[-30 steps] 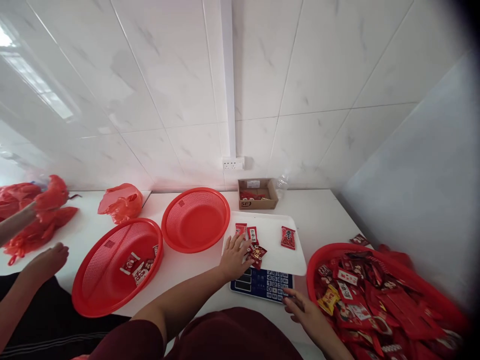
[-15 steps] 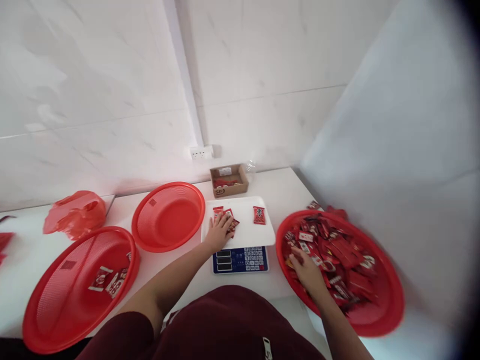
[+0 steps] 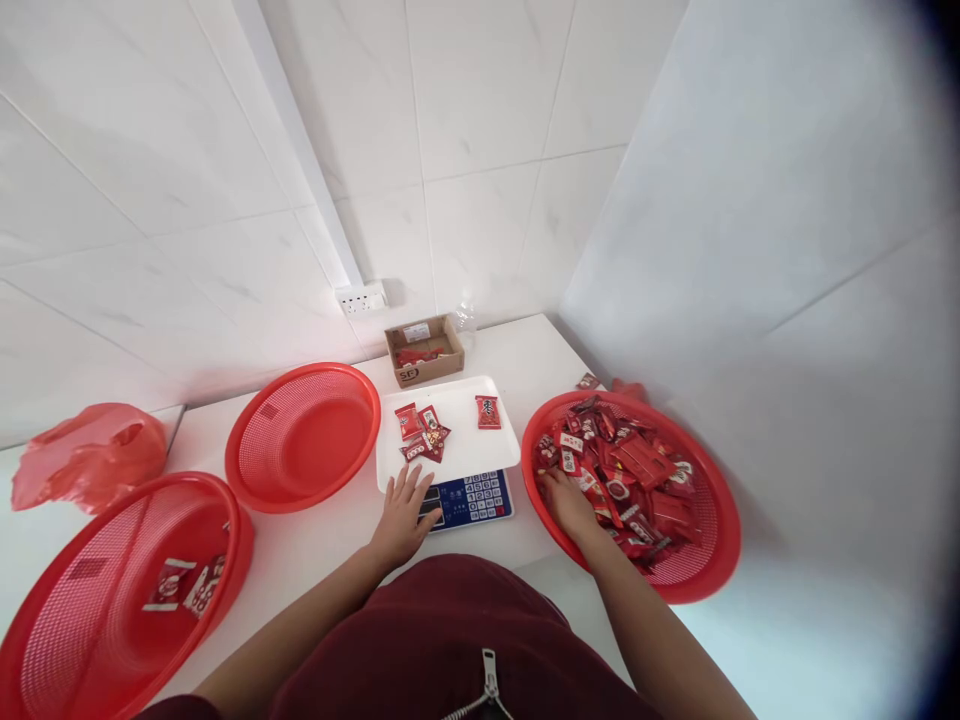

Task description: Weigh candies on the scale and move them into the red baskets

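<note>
My left hand point(image 3: 405, 515) is open with its fingers spread. It is over the front left of the digital scale point(image 3: 480, 500), at the near edge of the white weighing tray point(image 3: 461, 457). Several small red snack packets point(image 3: 424, 437) lie together on the tray's left part, and a single red packet point(image 3: 487, 412) lies apart on the right. My right hand point(image 3: 570, 505) reaches into the red basket point(image 3: 724, 555) at its left side, among many red packets point(image 3: 619, 480). Its fingertips are partly hidden there, so I cannot tell if they hold a packet.
A red basket point(image 3: 247, 440) stands left of the scale. Nearer left, another red basket point(image 3: 45, 600) holds a few packets. A cardboard box point(image 3: 425, 372) with red packets sits behind the tray. A red plastic bag point(image 3: 90, 455) lies at far left. Walls bound the table behind and right.
My left hand has come off the packets on the tray, back toward me, and its fingers have spread. My right hand has gone lower into the packets. The camera view has shifted.
</note>
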{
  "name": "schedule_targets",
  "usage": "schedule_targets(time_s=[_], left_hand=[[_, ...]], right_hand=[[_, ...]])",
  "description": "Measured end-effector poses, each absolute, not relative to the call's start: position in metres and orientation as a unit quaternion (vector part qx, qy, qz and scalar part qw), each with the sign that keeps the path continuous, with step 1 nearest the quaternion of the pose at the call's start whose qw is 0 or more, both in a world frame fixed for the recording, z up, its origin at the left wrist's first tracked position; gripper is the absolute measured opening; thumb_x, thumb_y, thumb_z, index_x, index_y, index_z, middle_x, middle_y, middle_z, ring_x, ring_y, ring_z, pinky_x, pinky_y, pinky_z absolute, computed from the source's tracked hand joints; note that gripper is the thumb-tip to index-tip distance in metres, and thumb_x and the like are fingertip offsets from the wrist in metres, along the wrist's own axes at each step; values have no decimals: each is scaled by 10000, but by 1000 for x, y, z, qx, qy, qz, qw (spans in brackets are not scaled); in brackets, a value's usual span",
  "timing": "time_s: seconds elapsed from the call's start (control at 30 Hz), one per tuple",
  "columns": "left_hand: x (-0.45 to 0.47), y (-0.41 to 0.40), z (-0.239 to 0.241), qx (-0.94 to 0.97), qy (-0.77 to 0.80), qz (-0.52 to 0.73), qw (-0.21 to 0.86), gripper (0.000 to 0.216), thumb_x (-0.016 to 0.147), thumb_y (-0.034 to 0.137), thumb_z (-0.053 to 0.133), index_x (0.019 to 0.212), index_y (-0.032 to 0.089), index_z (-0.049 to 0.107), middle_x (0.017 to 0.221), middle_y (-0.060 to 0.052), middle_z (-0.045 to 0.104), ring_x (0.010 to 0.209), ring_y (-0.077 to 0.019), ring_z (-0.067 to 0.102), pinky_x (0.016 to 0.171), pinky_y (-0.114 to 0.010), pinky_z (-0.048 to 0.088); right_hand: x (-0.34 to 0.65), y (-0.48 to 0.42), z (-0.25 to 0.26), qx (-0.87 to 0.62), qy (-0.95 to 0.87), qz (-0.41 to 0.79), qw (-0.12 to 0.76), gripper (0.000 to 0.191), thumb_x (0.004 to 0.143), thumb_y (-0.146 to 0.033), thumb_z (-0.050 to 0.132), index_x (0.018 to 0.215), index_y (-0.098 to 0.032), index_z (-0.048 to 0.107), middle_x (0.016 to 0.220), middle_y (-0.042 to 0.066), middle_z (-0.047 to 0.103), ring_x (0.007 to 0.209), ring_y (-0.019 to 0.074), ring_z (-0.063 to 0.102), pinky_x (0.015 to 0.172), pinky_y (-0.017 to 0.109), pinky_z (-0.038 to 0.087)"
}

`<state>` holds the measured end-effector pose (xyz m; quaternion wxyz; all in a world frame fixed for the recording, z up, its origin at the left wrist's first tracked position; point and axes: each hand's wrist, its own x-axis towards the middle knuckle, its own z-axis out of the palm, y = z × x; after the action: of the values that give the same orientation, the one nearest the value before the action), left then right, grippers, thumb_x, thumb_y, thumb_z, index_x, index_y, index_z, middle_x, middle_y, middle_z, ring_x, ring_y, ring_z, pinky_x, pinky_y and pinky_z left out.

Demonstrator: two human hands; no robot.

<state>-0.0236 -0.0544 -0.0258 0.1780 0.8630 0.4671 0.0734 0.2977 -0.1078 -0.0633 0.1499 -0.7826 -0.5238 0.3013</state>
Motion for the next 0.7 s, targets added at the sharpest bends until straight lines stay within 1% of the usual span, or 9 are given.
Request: schedule_targets(time_s=[0.03,0.1,0.2,0.3,0.37,0.43,0.53,0.63,0.7], left_hand=[[-25,-56,-26,861,471,74,179,507,907,427,413,1371,226,372,1481,-108,311,1406,-289,122,1102,-549,164],[-26,-58,-26,858,475,73,180,496,905,424,415,1360,228,388,1478,-109,317,1404,-293,132,1099,-553,169],[-25,-60,-24,859,473,73,181,477,905,405,420,1349,230,402,1478,-109,317,1403,-297,136,1097,-560,168],[-22,-61,-21,862,467,72,184,469,907,396,417,1343,222,411,1478,-111,316,1405,-298,127,1100,-561,163],[-21,-60,-18,863,464,73,185,469,907,397,419,1342,222,413,1477,-110,318,1405,-298,127,1102,-560,162],[-19,-60,-17,866,459,77,183,471,905,400,425,1344,229,411,1477,-109,319,1405,-297,130,1102,-560,160],[-18,-59,-15,868,454,81,182,477,908,406,422,1350,228,405,1481,-109,313,1407,-296,122,1104,-560,155],[-17,-60,-14,866,457,76,187,480,908,404,421,1348,214,406,1482,-115,310,1406,-298,124,1103,-562,158],[-18,-61,-15,863,461,70,193,479,904,398,431,1345,211,410,1477,-115,321,1403,-298,138,1103,-561,162]], right_hand=[[298,-106,-63,-784,-519,304,154,335,821,-161,421,1064,-166,651,1240,123,586,1184,236,486,987,342,344],[299,-103,-63,-789,-504,312,164,295,832,-189,414,989,-156,662,1093,122,657,1048,219,573,908,323,399],[304,-102,-61,-797,-477,322,184,292,853,-260,400,995,-174,640,997,82,691,911,184,627,812,283,447],[314,-100,-57,-811,-452,318,189,329,870,-348,369,992,-193,632,997,70,694,919,190,635,803,279,456],[321,-97,-55,-827,-435,308,178,353,870,-366,362,1048,-194,613,1042,84,685,966,208,628,825,293,447],[325,-94,-53,-847,-414,294,159,402,858,-348,381,1177,-167,544,1084,130,669,996,240,624,837,325,438],[324,-90,-52,-866,-393,283,124,519,837,-335,422,1308,-116,408,1051,195,667,962,290,639,814,377,437],[315,-87,-51,-872,-391,279,96,605,809,-390,483,1332,-113,358,1014,213,670,946,324,640,806,430,435],[308,-84,-51,-873,-394,275,82,623,793,-405,509,1324,-112,365,1001,226,668,953,348,632,815,478,423]])
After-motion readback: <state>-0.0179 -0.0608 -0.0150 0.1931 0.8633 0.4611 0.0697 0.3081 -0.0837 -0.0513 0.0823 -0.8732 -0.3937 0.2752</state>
